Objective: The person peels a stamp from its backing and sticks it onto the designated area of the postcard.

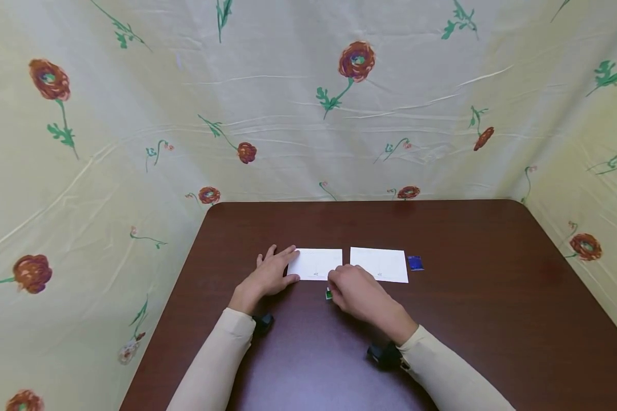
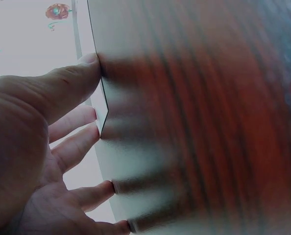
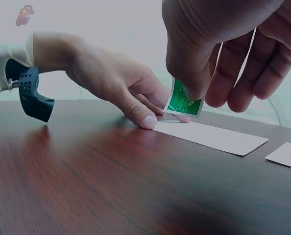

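Observation:
My left hand rests at the left end of a white card, fingers spread. In the left wrist view its thumb touches one edge of the card, and fingertips reach the card's corner and the table beyond. My right hand pinches a small green stamp with perforated edges between thumb and fingers. The stamp hangs tilted just above the table by the near edge of the left card; its upper part is hidden by the thumb. The right hand's other fingers are loosely bent.
Right of the first card lies a second white card, a narrow gap between them. A small blue square lies beside its right edge. Both cards carry small print near the bottom. The brown table meets a flowered cloth behind.

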`<state>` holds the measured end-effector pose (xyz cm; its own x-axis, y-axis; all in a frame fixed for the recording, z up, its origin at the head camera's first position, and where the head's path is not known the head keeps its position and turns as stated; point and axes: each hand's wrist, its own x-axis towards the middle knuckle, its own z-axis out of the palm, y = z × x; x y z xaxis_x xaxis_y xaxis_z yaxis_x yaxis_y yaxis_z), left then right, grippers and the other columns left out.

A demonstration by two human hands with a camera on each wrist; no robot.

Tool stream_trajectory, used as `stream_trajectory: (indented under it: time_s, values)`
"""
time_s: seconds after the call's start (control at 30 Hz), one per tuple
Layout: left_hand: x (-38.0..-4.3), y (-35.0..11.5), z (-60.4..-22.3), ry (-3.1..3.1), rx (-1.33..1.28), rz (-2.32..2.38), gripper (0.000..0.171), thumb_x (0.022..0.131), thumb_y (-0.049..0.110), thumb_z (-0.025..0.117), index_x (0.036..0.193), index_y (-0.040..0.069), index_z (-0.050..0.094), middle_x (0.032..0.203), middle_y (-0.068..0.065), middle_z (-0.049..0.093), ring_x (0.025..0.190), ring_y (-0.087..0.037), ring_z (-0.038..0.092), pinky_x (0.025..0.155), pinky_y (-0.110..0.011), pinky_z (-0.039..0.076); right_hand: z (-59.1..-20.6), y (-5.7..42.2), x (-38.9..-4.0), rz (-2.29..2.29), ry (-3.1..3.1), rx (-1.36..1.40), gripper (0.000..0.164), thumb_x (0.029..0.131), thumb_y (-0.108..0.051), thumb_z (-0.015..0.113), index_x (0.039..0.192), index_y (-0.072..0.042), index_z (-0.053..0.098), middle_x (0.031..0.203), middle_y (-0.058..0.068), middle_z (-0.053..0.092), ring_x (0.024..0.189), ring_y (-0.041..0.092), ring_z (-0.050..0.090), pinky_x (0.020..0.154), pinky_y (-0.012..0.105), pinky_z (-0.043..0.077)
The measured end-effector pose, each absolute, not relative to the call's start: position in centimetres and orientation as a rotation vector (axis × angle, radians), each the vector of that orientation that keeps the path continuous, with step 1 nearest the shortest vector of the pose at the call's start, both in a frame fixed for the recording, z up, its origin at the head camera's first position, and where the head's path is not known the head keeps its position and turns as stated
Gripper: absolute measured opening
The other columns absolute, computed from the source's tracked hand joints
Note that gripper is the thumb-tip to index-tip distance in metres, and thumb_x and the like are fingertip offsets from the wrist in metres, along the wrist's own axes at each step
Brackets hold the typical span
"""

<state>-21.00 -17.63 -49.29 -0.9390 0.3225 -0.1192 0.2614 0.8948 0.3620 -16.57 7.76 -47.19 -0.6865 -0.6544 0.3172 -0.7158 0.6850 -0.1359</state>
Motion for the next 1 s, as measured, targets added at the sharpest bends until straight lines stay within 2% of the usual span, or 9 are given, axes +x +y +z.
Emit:
stream_trajectory:
  time_s: [0.27,1.0]
  values:
    - [-20.91,-17.50,-49.35,2.892,0.450,0.503,0.068,0.094,0.034,0.070,0.153,0.018,0.042,0.163,-0.003,0.032,0.151,-0.048,0.016,0.111,-0.076,0.014,-46.97,7.90,-16.61,0.390,-2.694,1.086,0.017,0.082,-0.013,0.071,0.074,-0.020,0.057,0.063,-0.012,0.050,0.058,0.007,0.046,0.057,0.025,0.043]
    - [-21.20,-17.69,-49.23,2.879,0.453,0.509,0.067,0.094,0.034,0.070,0.153,0.018,0.042,0.163,-0.002,0.032,0.151,-0.048,0.015,0.112,-0.076,0.014,-46.32,7.90,-16.55,0.452,-2.745,1.032,0.016,0.078,-0.014,0.073,0.074,-0.022,0.059,0.062,-0.014,0.052,0.056,0.006,0.047,0.050,0.024,0.039]
